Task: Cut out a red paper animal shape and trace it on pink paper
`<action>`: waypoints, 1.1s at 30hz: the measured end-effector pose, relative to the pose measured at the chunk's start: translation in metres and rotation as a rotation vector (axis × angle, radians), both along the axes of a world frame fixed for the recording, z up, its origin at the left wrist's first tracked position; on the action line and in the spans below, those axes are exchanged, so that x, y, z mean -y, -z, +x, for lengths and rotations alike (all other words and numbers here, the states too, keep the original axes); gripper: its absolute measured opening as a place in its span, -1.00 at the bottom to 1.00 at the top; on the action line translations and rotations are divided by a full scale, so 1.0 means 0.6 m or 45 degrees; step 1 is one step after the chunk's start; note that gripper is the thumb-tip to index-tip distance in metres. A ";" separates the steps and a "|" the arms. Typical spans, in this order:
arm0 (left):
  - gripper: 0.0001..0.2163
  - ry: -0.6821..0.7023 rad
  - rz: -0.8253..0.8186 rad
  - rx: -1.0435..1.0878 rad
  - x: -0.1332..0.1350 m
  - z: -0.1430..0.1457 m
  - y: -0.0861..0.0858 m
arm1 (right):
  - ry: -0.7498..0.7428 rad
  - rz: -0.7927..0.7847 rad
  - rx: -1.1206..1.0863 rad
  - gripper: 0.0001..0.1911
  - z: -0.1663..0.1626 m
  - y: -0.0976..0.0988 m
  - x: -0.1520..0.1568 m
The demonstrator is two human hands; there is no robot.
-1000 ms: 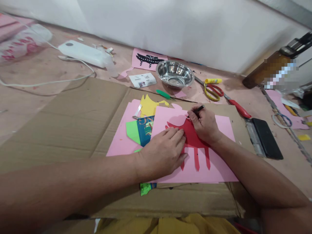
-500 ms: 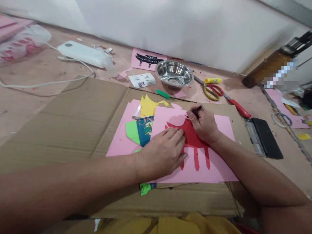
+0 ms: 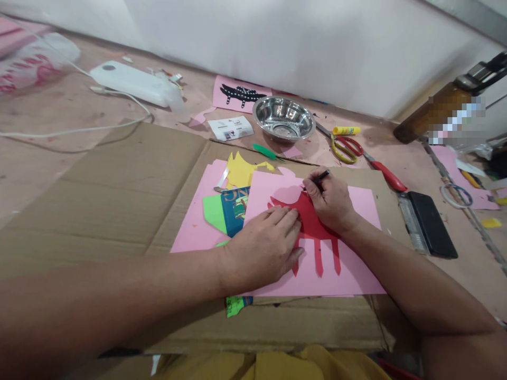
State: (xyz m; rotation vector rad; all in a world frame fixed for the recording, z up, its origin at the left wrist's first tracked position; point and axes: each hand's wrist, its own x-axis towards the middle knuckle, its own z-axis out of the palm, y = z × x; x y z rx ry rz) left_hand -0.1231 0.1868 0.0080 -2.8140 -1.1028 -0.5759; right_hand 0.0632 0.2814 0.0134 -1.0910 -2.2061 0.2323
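A red paper cut-out (image 3: 312,232) with three leg-like strips lies on a pink sheet (image 3: 356,274), on top of flattened cardboard (image 3: 119,200). My left hand (image 3: 265,248) lies flat with fingers stretched out, pressing the cut-out's left side. My right hand (image 3: 331,201) is closed around a thin black pen (image 3: 321,176), its tip at the cut-out's upper edge. More pink, yellow, green and blue paper (image 3: 227,206) sticks out from under the pink sheet on the left.
Behind the cardboard stand a steel bowl (image 3: 283,119), red-and-yellow scissors (image 3: 345,148), a yellow glue stick (image 3: 346,130), a green-handled tool (image 3: 266,153) and a pink card with a black crocodile shape (image 3: 237,96). A black phone-like slab (image 3: 431,224) lies right; a white device with cable (image 3: 130,84) far left.
The view has shifted slightly. Both hands stay in the same place on the red cut-out; the pen tip has barely moved.
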 end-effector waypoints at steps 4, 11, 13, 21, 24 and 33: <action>-0.61 0.002 0.023 0.014 0.000 0.000 0.000 | -0.022 0.008 0.008 -0.80 0.001 0.001 -0.001; -0.62 0.003 0.033 0.018 0.000 0.000 0.002 | -0.012 0.003 0.001 -0.81 0.000 0.000 0.000; -0.62 0.003 0.044 0.018 0.000 0.000 0.002 | -0.016 -0.005 0.002 -0.82 0.000 0.000 0.000; -0.62 -0.002 0.038 0.005 0.001 0.000 -0.001 | -0.030 0.016 0.005 -0.81 -0.001 -0.001 0.001; -0.62 0.008 0.035 -0.004 0.001 0.000 -0.001 | -0.017 0.000 0.018 -0.81 -0.001 -0.001 0.001; -0.62 0.005 0.053 0.016 -0.001 0.000 0.003 | -0.025 0.023 0.039 -0.81 -0.002 -0.002 0.003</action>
